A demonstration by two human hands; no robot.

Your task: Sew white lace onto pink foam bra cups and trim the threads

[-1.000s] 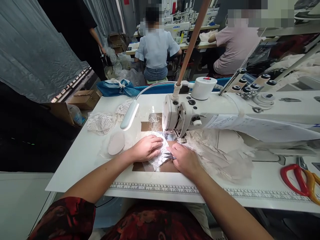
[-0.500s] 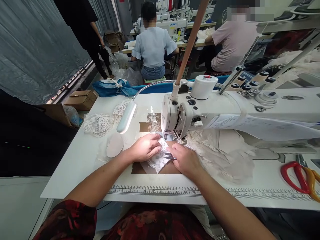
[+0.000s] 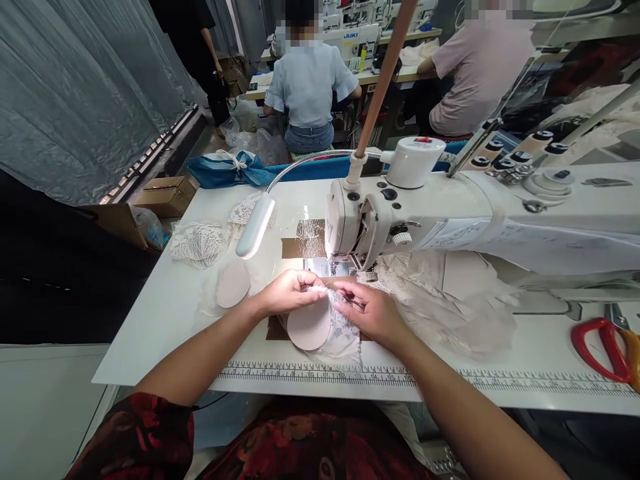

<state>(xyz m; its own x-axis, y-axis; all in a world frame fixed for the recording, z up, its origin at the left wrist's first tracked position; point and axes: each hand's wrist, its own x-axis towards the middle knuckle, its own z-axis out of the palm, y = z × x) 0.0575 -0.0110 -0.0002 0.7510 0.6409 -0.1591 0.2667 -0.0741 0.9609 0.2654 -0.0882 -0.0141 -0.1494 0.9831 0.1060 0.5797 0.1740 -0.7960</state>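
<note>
In front of the sewing machine (image 3: 360,207), my left hand (image 3: 287,292) pinches the upper edge of a white lace piece (image 3: 345,337) with finger and thumb. A pale oval pad (image 3: 309,328) hangs below those fingers, against the lace. My right hand (image 3: 373,310) is closed around small dark thread snips (image 3: 354,302), and its fingertips are at the lace edge close to my left fingertips. Part of the snips is hidden in the palm. The machine's needle area lies just beyond both hands.
A second oval pad (image 3: 233,283) and lace pieces (image 3: 200,243) lie left, near a lamp (image 3: 255,227). Sheer fabric (image 3: 450,307) is heaped right, with red-handled scissors (image 3: 600,350) beyond. A printed ruler (image 3: 320,375) runs along the front edge. Two people sit at machines ahead; another stands left.
Both hands have drawn the lace back from the needle area and lifted its edge. The oval pad on it now shows toward me. The snips' blades have turned partly into my right hand.
</note>
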